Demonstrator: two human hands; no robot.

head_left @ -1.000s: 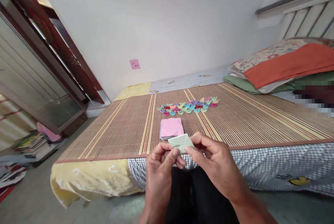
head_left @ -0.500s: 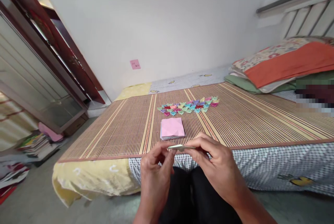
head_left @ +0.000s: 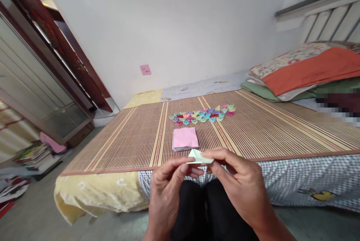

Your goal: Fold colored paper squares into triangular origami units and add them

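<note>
A small pale green folded paper [head_left: 198, 157] is pinched between both hands in front of the bed's near edge. My left hand [head_left: 167, 188] grips its left end with thumb and fingers closed. My right hand [head_left: 239, 183] holds its right end from above, fingers curled. Just beyond the paper, a stack of pink square paper sheets [head_left: 185, 138] lies on the striped bamboo mat [head_left: 135, 136]. Farther back on the mat sits a cluster of several small colourful folded paper pieces [head_left: 203, 114].
Pillows and a folded orange blanket [head_left: 306, 69] lie at the bed's right end near a headboard. A dark wooden cabinet with glass doors [head_left: 42, 68] stands at left, with books and papers [head_left: 30, 156] piled on the floor. A pink note [head_left: 145, 69] sticks on the wall.
The green paper was turned edge-on half a second ago and now tilts up again, showing a folded corner. Both hands stay pinched on it, shifted slightly lower.
</note>
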